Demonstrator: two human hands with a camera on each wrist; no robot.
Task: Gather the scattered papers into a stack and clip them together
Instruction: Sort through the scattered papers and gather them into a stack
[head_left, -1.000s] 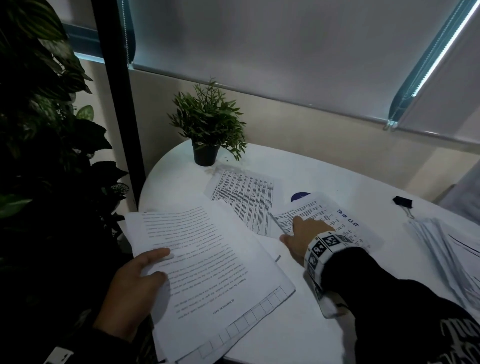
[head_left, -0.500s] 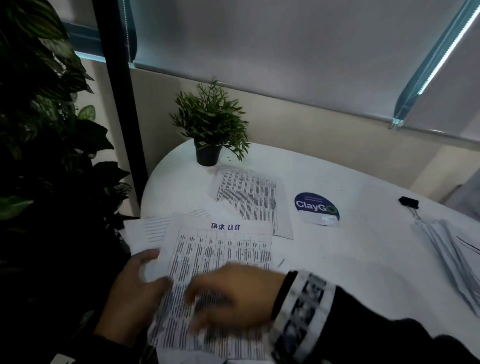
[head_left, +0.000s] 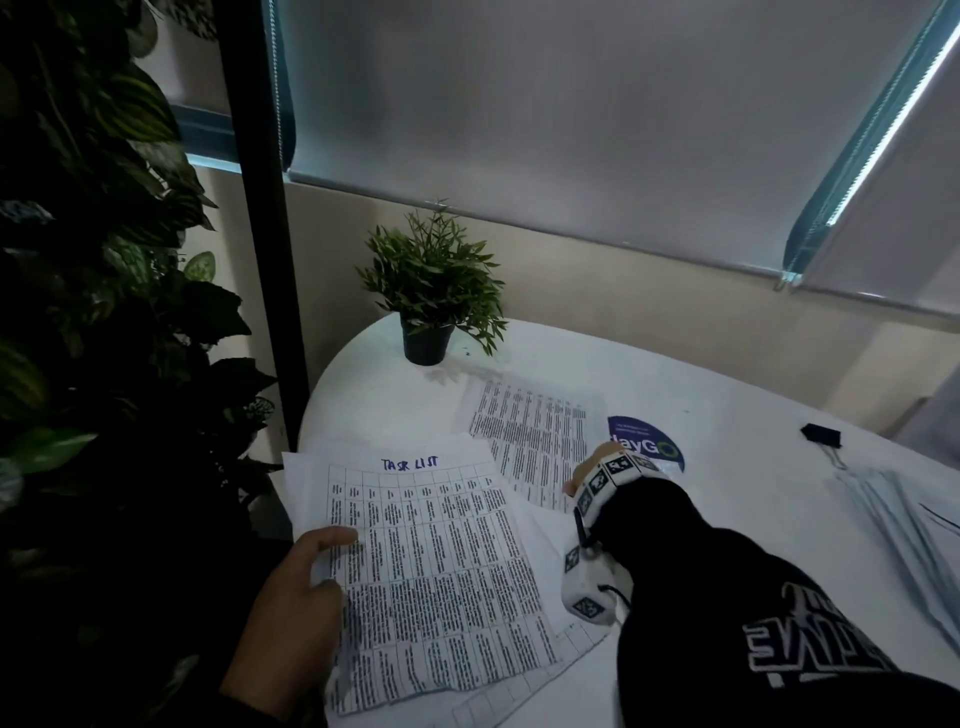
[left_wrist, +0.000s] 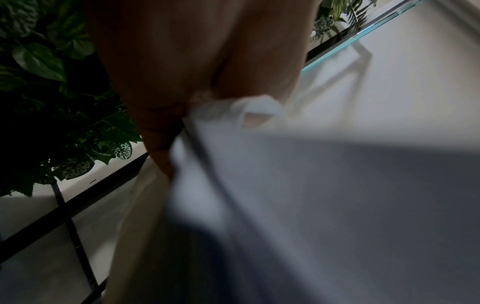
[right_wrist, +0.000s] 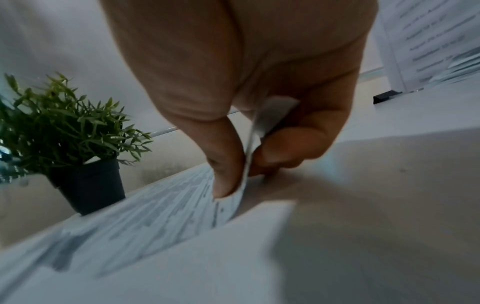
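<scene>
While the left hand (head_left: 291, 613) grips the stack (head_left: 436, 577), the right hand (right_wrist: 246, 123) pinches a sheet (head_left: 530, 441) near the potted plant (head_left: 434, 291).

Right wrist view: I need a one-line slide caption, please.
Right hand pinches a printed sheet's corner near a potted plant.

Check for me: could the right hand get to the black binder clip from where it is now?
Probably yes: bare table lies between the right hand and the binder clip. But the hand is pinching a printed sheet and must release or carry it first.
</scene>
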